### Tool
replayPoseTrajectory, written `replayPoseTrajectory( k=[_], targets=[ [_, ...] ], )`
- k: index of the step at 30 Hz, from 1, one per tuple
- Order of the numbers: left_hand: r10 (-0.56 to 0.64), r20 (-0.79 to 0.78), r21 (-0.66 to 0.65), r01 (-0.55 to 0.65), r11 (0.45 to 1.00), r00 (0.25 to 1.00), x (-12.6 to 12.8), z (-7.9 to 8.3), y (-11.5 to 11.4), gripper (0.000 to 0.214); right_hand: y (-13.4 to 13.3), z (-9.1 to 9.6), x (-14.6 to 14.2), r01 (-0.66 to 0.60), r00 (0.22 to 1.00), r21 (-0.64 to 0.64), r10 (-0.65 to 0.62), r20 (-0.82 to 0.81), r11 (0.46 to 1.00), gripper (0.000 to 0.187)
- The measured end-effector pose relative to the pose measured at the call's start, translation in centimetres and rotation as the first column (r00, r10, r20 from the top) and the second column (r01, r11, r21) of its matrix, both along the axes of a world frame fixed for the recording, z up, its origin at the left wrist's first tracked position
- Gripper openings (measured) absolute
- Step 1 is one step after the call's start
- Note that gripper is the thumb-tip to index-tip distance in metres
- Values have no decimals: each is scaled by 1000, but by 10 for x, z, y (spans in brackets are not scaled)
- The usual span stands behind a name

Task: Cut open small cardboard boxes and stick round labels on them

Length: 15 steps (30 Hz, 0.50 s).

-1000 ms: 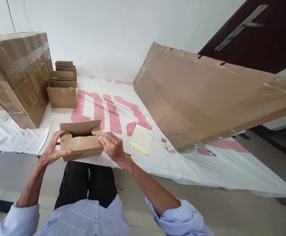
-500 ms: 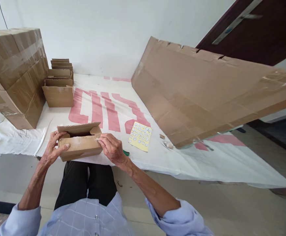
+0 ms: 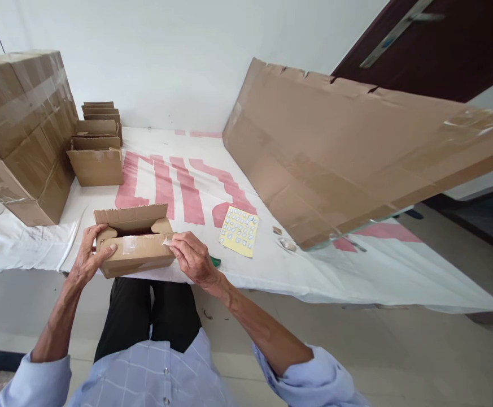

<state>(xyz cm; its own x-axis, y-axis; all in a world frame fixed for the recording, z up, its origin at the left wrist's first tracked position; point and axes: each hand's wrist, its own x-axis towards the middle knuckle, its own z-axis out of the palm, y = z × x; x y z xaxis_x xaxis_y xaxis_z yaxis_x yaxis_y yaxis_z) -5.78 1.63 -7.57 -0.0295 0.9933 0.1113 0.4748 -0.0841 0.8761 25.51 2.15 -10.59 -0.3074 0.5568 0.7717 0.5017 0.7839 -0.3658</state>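
A small cardboard box rests at the table's front edge before me, its back flap raised and its top partly open. My left hand grips its left end, thumb on the front panel and fingers behind. At the box's right end, my right hand pinches a whitish, clear piece of tape between thumb and fingers. Shiny tape also lies along the box's upper front edge. Just right of that hand, a small green object shows in part. What the box contains is hidden.
Taped cartons are stacked at the left, beside a row of open small boxes. A yellow sheet of white stickers lies on the white cloth. A large cardboard panel leans over the table's right side.
The view has shifted slightly. The box's raised back flap stands a little more upright, and the front panel looks tipped back. Both hands keep their places on the box and tape.
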Motion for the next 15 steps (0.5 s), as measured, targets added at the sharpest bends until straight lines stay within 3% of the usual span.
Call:
replayPoseTrajectory(
  k=[11, 15],
  targets=[
    [-54, -5, 3, 54, 999, 999, -4, -2, 0, 68, 15, 17, 3, -83, 995, -136, 91, 50, 987, 15],
    [-59, -1, 8, 59, 998, 998, -3, -2, 0, 67, 24, 26, 3, -99, 988, -250, 124, 87, 963, 9]
  ],
)
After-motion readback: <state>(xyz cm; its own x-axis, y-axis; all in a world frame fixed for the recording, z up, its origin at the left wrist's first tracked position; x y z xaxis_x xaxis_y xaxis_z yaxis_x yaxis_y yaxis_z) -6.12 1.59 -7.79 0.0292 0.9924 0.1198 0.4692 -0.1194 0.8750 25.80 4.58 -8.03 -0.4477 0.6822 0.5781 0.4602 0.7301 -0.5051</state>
